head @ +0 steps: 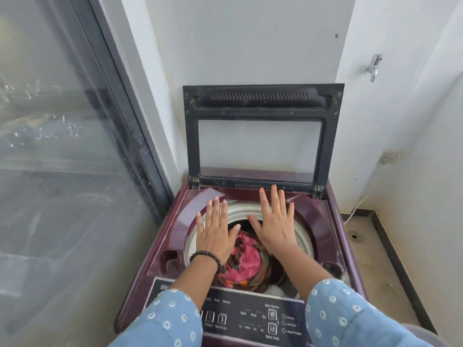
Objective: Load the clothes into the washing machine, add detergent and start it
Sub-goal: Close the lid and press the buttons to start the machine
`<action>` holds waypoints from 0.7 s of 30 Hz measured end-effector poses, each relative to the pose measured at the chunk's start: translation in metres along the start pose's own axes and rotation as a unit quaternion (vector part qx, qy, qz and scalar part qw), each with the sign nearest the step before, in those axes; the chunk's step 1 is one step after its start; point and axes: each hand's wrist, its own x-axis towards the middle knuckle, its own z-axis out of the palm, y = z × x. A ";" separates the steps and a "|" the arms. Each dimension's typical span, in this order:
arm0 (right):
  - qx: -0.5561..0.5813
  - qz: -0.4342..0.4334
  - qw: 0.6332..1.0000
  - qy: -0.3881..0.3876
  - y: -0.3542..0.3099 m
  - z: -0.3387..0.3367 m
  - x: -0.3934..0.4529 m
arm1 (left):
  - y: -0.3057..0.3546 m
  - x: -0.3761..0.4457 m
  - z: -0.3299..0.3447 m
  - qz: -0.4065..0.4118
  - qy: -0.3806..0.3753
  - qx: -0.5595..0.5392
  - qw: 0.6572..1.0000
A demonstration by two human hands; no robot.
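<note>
The washer (pixel 175 229), glossy maroon plastic, is standing in the wall corner with its dark-framed glass lid (pixel 260 136) raised upright at the back edge. The pale round tub (pixel 304 236) is sitting open at the middle of the top. Clothes (pixel 246 261), soft crumpled pink-patterned fabric, are lying inside, directly below and between both hands. The left hand (pixel 215 236) and right hand (pixel 275 226) are hovering palms-down, fingers (pixel 274 200) spread flat, gripping nothing. The right hand is reaching nearer the lid, probably the likelier one for closing it.

Head camera looks steeply down, close above the washing machine (pixel 175 221).
</note>
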 end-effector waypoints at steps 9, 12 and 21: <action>-0.094 0.000 0.994 0.063 -0.007 -0.042 0.106 | -0.025 0.111 -0.047 0.079 0.061 -0.011 0.995; -0.128 -0.009 0.988 0.089 -0.017 -0.062 0.144 | -0.028 0.148 -0.072 0.115 0.087 -0.012 0.989; -0.156 0.000 0.973 0.169 -0.013 -0.101 0.238 | -0.001 0.264 -0.141 0.202 0.179 0.037 0.962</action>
